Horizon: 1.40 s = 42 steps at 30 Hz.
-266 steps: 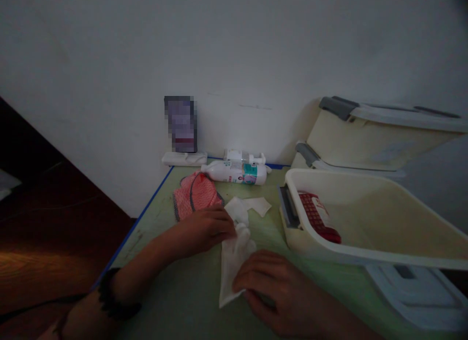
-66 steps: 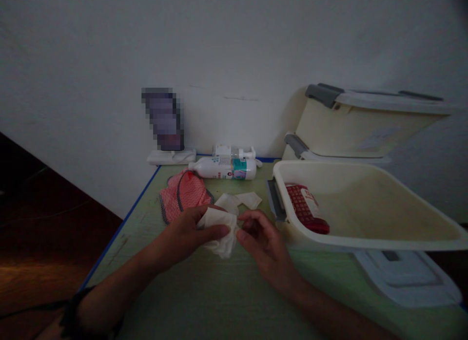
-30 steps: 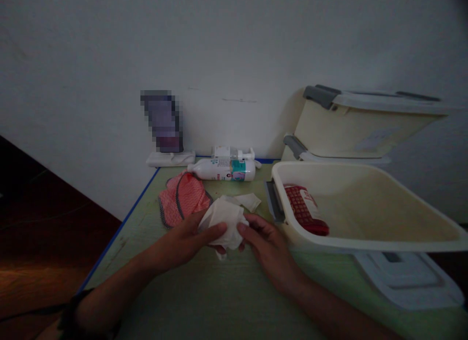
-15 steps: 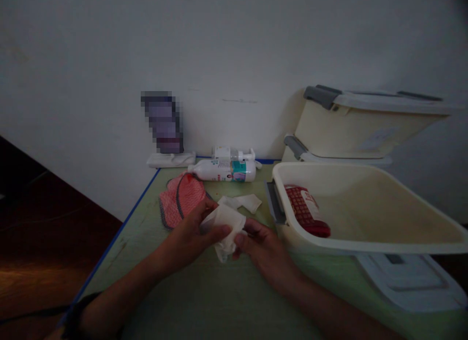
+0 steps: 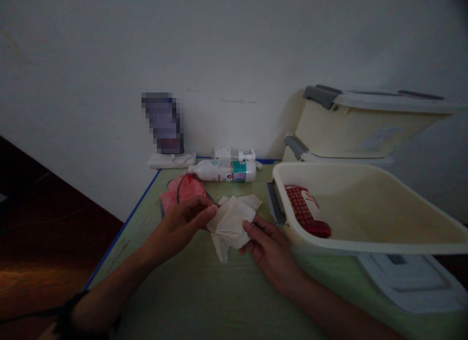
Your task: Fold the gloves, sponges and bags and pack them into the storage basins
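A folded white cloth (image 5: pixel 231 225) is held just above the green table (image 5: pixel 190 291), between both hands. My left hand (image 5: pixel 183 223) pinches its left edge with thumb and fingers. My right hand (image 5: pixel 265 245) grips its lower right side, thumb on top. A second white cloth piece (image 5: pixel 250 200) lies flat just behind the held one. A red mesh cloth (image 5: pixel 181 194) rests on the table behind my left hand.
A white bottle (image 5: pixel 223 170) lies on its side near the wall. A cream plastic bin (image 5: pixel 365 213) at the right holds a red-and-white item (image 5: pixel 307 211). Behind it stand stacked lidded bins (image 5: pixel 365 125). A grey lid (image 5: pixel 413 281) lies at the front right.
Since nine seconds ago the white cloth has gone from lying long on the table to a folded bundle in both hands. In the last half second it has spread flatter and my hands have parted slightly.
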Tool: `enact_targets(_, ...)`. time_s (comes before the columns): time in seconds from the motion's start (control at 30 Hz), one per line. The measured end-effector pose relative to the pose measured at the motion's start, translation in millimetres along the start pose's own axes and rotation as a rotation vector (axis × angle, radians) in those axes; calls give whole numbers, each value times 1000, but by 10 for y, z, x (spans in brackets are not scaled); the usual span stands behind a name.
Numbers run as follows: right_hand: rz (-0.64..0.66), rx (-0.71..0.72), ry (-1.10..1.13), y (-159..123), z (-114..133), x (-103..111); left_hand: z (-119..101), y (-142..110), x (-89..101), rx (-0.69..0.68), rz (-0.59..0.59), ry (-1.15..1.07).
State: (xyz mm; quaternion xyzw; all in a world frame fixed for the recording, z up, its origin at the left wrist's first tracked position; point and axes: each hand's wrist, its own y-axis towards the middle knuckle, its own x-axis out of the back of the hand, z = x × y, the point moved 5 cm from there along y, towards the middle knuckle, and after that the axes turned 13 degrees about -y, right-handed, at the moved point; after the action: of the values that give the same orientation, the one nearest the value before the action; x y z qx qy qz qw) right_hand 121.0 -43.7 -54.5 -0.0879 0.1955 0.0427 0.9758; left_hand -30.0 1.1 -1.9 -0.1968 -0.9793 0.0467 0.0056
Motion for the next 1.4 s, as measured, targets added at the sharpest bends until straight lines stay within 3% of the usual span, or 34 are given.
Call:
enact_targets(0.1, 6, 1, 19, 0, 8, -7, -53, 13, 28, -63, -11, 88)
enact_targets(0.53, -70, -5, -139, 8, -20, 50, 64, 8, 43, 45, 17, 44)
enact_targets(0.83, -75, -46, -97, -15, -2, 24, 34, 13, 17, -59, 50, 129)
enact_targets(1.1, -109, -76, -62, -18, -18, 37, 84, 2, 0, 5, 82, 200)
enact_targets(1.27, -102, -105, -16, -14, -23, 33, 88, -11, -23, 60, 138, 81)
enact_targets(1.4, -96, -95, -12, -4, -20, 32, 98, -3, 16, 64, 88, 102)
